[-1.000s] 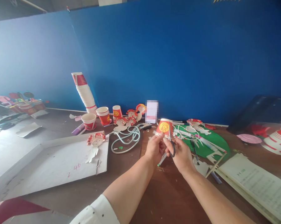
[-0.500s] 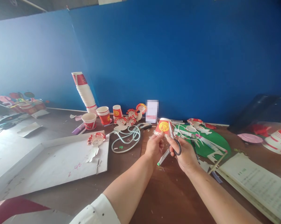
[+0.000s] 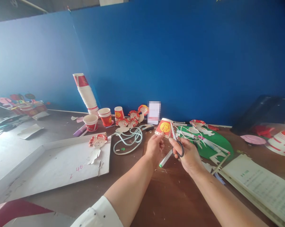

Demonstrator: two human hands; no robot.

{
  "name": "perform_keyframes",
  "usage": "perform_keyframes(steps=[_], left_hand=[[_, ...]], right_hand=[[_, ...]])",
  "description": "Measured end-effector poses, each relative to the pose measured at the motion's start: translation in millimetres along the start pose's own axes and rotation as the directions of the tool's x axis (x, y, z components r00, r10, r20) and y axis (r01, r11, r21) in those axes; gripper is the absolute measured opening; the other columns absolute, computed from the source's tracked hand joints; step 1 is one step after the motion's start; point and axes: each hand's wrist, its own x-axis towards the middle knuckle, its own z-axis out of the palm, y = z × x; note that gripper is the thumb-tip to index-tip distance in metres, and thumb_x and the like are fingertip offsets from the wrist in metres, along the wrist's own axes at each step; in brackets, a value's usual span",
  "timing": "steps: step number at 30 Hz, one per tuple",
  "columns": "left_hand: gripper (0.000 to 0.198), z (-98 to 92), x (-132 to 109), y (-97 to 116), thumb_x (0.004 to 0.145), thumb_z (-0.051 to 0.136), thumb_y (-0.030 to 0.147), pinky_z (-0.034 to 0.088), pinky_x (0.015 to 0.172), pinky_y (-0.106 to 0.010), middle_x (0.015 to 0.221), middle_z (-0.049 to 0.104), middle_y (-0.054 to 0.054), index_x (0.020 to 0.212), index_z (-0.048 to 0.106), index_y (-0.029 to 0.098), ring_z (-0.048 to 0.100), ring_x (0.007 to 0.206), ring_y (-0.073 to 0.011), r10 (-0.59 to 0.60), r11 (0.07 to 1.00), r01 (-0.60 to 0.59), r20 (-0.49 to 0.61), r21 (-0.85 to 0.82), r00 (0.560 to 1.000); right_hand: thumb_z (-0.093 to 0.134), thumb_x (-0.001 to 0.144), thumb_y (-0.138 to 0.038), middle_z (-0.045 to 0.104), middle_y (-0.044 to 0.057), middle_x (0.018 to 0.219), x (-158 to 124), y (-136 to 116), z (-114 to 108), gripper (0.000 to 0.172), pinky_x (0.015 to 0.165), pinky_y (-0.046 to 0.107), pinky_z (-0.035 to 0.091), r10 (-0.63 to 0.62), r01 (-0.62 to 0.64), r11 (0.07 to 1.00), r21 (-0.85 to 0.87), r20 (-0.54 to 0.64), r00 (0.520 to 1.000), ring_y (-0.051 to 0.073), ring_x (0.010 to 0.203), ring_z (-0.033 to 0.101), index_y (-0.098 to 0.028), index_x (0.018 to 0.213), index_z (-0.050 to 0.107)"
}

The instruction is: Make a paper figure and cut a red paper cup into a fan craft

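Observation:
My left hand (image 3: 156, 145) pinches the lower edge of a red paper cup (image 3: 164, 126) with a yellow round print, held upside down and a little tilted. In my right hand (image 3: 186, 153) is a pair of scissors (image 3: 179, 145) with dark handle loops, its blades lying along the right side of the cup. Whether the blades have paper between them I cannot tell. Beneath the hands, a marker (image 3: 166, 158) with a green end lies on the brown table. Behind the right hand is a green round sheet (image 3: 221, 147) with pens and paper scraps on it.
To the left stands a shallow white box (image 3: 54, 167) with a cut paper flower (image 3: 98, 141) on its edge. A pale coiled cable (image 3: 128, 149) lies beside it. A tall stack of paper cups (image 3: 86, 94) leans near the blue partition (image 3: 168, 56). An open book (image 3: 260, 186) lies at right.
The cup has shifted slightly left and up and tilted more, along with my left hand. The scissors have stayed nearly in place, and more gap shows between them and the cup's lower part.

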Motion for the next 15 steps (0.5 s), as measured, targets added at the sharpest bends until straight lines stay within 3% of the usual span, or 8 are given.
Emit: perform_keyframes(steps=[9, 15], left_hand=[[0.03, -0.2, -0.3, 7.7, 0.062, 0.081, 0.026, 0.029, 0.044, -0.014, 0.066, 0.053, 0.003, 0.084, 0.063, 0.016, 0.039, 0.051, -0.0026, 0.011, 1.0, -0.01, 0.024, -0.015, 1.0], [0.022, -4.1, 5.0, 7.8, 0.066, 0.078, 0.025, 0.031, 0.047, -0.015, 0.064, 0.053, 0.003, 0.081, 0.064, 0.015, 0.04, 0.05, -0.0026, 0.102, 0.994, -0.104, 0.04, 0.042, 0.994]], right_hand=[[0.067, 0.078, -0.044, 0.052, -0.005, 0.046, 0.5, -0.8, 0.2, 0.034, 0.044, 0.022, 0.032, 0.0, 0.0, 1.0, -0.018, 0.015, 1.0, 0.008, 0.041, 0.044, -0.02, 0.062, 0.048], [0.068, 0.076, -0.045, 0.057, -0.004, 0.051, -1.8, -5.6, 4.1, 0.027, 0.05, 0.023, 0.041, 0.007, 0.002, 0.994, -0.105, 0.085, 0.996, 0.012, 0.048, 0.052, -0.022, 0.075, 0.054]])
